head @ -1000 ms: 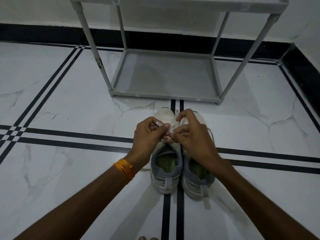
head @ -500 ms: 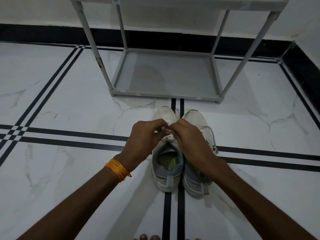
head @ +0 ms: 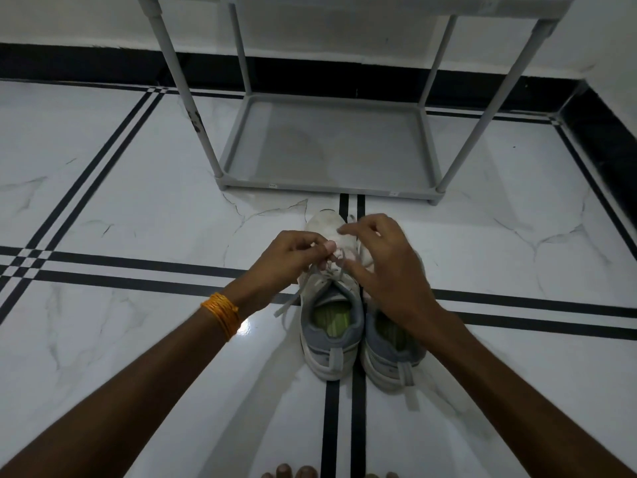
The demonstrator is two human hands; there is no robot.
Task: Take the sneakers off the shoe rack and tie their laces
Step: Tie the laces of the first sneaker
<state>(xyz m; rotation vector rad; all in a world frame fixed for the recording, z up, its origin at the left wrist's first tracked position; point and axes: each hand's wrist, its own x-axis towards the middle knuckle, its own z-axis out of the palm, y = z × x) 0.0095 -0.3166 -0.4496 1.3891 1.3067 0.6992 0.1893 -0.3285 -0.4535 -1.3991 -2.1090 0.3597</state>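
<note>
A: Head view: both sneakers stand on the floor [head: 138, 208] in front of the shoe rack [head: 331, 146], side by side, toes toward the rack, heels toward the person. The left sneaker [head: 329, 326] is the one in hand.

B: And the grips?

A: The left hand [head: 289, 258] pinches the lace [head: 339, 258] narrowly between thumb and fingertips, right over the shoe's tongue. The right hand [head: 389, 267] hovers with fingers spread, holding nothing I can make out, and it covers the front of the right sneaker [head: 393, 353].

B: What does the coming move turn on?

A: I judge, the lace's loose end [head: 287, 307]: it trails off the left sneaker's outer side, nearer the left hand. The shoe's long axis runs straight away from the person, so the knot lies between both hands.
</note>
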